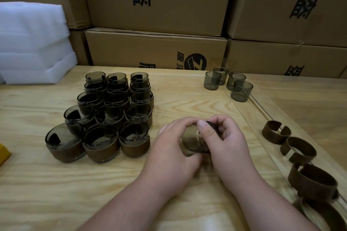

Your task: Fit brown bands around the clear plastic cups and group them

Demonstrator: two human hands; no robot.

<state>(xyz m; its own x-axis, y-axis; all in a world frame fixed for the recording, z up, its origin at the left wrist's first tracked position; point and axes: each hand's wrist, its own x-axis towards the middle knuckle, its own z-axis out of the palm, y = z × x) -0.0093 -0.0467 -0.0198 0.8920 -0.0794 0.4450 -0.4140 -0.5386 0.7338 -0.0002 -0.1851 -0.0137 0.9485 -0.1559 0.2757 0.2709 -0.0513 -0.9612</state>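
Left hand (171, 148): wraps the near end of a smoky clear cup (195, 141), fingers (185, 123) curled over its top, holding it tipped on its side just above the desk (56, 193).
Right hand (228, 142): grips the other end of the same cup, thumb pressed flat across the rim, fingers curled behind it.
Cup in hand: a short, smooth cylinder of tinted see-through plastic, low in the middle of the desk between both hands; a tan-brown patch shows on its wall, but I cannot tell how a band sits on it.
Finished cups (105, 116): a tight cluster to the left, rows touching, each upright and open at the top, with a matt brown band hugging its lower half.
Bare cups (228, 83): four plain ones at the far right, standing close together, glossy and greyish.
Loose bands (298, 154): open C-shaped strips, stiff and leathery-looking, lying in a line down the right edge.
Desk: pale wood with strong wavy grain.
Boxes (155, 48): brown cardboard stacked behind, printed in black.
Foam sheets (32, 43): a soft white pile at far left.
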